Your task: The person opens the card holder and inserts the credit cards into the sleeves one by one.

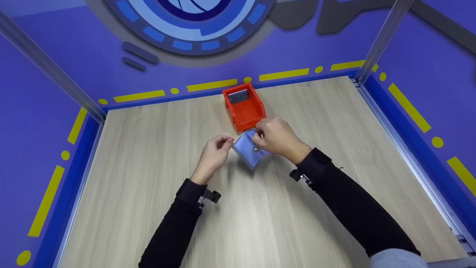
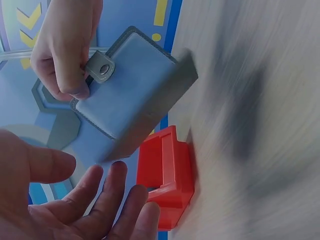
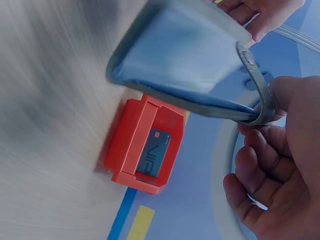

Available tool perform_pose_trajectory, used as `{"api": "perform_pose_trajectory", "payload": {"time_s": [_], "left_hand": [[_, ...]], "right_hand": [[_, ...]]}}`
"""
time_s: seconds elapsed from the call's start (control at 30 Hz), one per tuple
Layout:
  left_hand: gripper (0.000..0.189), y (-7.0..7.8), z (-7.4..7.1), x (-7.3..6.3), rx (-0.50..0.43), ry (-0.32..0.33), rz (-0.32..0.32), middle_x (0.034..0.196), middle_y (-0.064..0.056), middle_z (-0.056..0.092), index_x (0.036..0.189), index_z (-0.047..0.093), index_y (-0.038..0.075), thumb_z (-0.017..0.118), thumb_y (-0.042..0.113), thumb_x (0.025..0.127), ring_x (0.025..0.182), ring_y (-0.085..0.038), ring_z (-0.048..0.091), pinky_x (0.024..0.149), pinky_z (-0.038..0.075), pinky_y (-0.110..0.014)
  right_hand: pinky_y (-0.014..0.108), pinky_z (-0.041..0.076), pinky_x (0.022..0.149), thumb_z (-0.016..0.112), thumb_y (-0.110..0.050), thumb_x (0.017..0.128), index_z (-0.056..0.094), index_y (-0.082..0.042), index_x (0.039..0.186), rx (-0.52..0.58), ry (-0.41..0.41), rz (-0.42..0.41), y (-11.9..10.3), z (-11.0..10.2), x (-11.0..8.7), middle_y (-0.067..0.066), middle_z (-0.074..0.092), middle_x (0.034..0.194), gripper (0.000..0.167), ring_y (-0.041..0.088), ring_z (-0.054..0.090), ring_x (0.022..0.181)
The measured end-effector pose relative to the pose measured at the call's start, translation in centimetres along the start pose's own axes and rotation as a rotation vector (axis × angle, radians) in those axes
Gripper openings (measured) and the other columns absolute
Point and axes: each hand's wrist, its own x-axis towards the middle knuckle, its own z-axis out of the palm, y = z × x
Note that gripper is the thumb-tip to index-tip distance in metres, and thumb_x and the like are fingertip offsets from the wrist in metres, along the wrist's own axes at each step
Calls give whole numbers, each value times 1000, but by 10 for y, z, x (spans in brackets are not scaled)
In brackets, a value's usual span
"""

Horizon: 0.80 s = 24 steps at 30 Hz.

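A blue-grey snap-strap card wallet (image 1: 247, 149) is held tilted above the table, just in front of the red bin (image 1: 245, 109). My right hand (image 1: 277, 137) pinches it at the edge near its strap. In the left wrist view, the strap's round metal snap (image 2: 104, 69) shows beside the right thumb. My left hand (image 1: 215, 152) is at the wallet's other side, fingers spread and loosely bent in the left wrist view. Its fingertips (image 2: 117, 170) are close to the wallet's lower corner; whether they touch it I cannot tell. What the wallet contains is hidden.
Inside the red bin, a dark card (image 3: 154, 152) with "VIP" lettering leans against the back wall. The bin stands near the back edge of the wood-grain table (image 1: 148, 178). Blue printed panels (image 1: 67, 48) enclose the table at the back and both sides.
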Motion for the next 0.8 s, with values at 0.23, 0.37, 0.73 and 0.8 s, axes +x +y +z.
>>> {"api": "perform_pose_trajectory", "payload": {"time_s": [0.23,0.37,0.73,0.8], "left_hand": [[25,-4,-2,1,23,24,-11,114,-9,79,123,78,9,70,27,108,111,-25,72,95,55,-37],[25,-7,-4,2,31,47,-20,106,-7,77,121,78,9,72,27,105,100,-21,70,86,53,-31],[20,-6,-9,0,70,28,-38,91,-4,72,103,80,7,74,25,102,86,-18,64,75,49,-28],[18,-6,-10,1,79,29,-44,90,-3,70,101,79,7,74,25,102,84,-18,62,74,48,-28]], "right_hand": [[33,45,64,69,-19,97,69,-9,80,205,-10,121,7,1,1,4,60,73,20,22,56,68],[32,41,63,66,-19,98,65,-12,75,362,-9,204,10,1,0,1,54,70,24,21,53,68],[30,39,62,63,-19,98,66,-14,75,494,-13,296,14,2,-3,-1,53,70,24,21,52,68],[30,38,61,63,-18,98,65,-14,73,484,-14,301,15,4,-3,-1,53,69,25,21,51,67]]}}
